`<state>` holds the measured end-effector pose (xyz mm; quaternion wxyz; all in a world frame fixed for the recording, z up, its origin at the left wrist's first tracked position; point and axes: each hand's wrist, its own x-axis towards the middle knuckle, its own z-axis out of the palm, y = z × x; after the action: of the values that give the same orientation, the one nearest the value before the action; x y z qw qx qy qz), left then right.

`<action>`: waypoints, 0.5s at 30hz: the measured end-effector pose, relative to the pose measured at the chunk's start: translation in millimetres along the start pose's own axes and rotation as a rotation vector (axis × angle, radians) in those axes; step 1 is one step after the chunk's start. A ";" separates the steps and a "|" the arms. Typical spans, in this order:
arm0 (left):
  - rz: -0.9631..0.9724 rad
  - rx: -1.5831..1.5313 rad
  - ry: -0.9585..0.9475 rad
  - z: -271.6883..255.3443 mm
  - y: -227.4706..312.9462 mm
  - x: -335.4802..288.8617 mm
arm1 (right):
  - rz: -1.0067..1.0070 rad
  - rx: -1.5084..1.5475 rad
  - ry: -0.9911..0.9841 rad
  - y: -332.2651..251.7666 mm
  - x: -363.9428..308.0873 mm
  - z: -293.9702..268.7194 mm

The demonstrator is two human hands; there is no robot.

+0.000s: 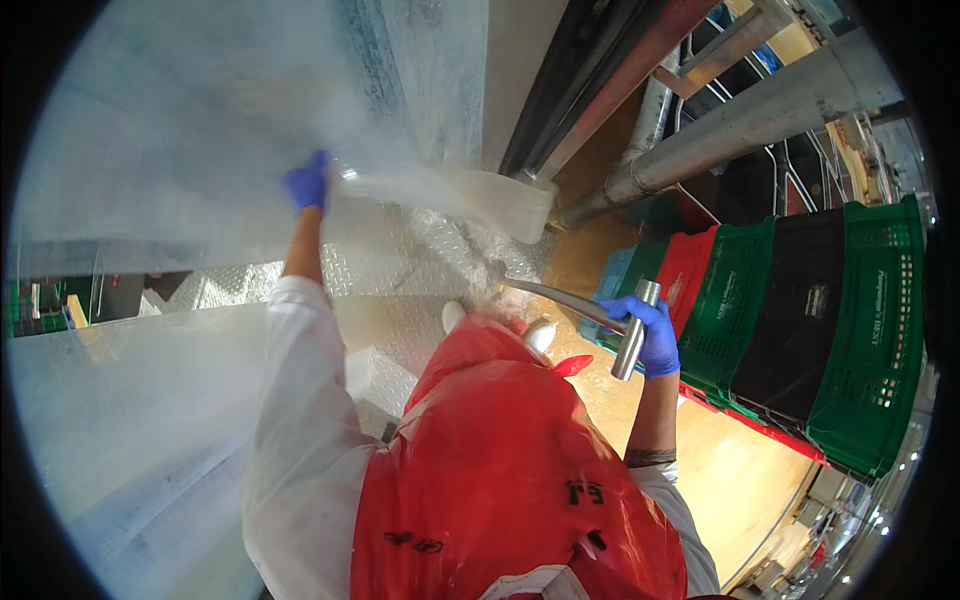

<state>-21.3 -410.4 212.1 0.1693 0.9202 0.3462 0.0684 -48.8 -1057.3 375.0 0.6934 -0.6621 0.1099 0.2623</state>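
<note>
The left hand [307, 182], in a blue glove, was up in the upper left of the frame. It reached to a big cloudy plastic sheet [170, 130] and was right by the end of a clear plastic strip [470, 200], which ran across the upper middle. That spot was blurry, so I could not tell if the fingers were pinched on the strip or just pushed against it.

The right hand [657, 342], also in a blue glove, was just right of the middle. Its fingers were wrapped tight around the short, fat handle [650, 293] of a metal stick [565, 297]. The stick went off to the left and ended near the middle of the frame, above the white boots [540, 335]. Its far end was too fuzzy to make out.

It looked like the step in hand was getting past the hanging plastic, with the left hand keeping it out of the way and the right hand carrying the stick. The next move seemed to call for the left arm to hold the plastic wide, so the body could fit by. The stick needed to be kept low and close, so it would not snag on the strip or bump the tall stack of crates [880, 340] on the right side of the frame.
</note>
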 end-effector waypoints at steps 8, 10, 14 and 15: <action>-0.416 -0.812 -0.267 147.6 31.2 -228.3 | -0.111 0.070 -0.001 13.2 8.4 -36.2; -0.115 -0.990 -0.286 115.7 94.0 -208.5 | -0.094 0.054 0.016 7.5 7.0 -35.6; 0.216 -1.116 0.134 51.4 124.4 -30.3 | -0.116 0.051 -0.005 12.2 13.9 -31.5; 0.115 -1.154 0.146 7.1 161.0 -8.4 | -0.096 0.058 0.040 14.3 7.2 -32.1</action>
<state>73.0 -531.0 263.1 0.6151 0.6892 0.2134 0.3181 -43.8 -1087.3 355.9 0.7219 -0.6512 0.0994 0.2119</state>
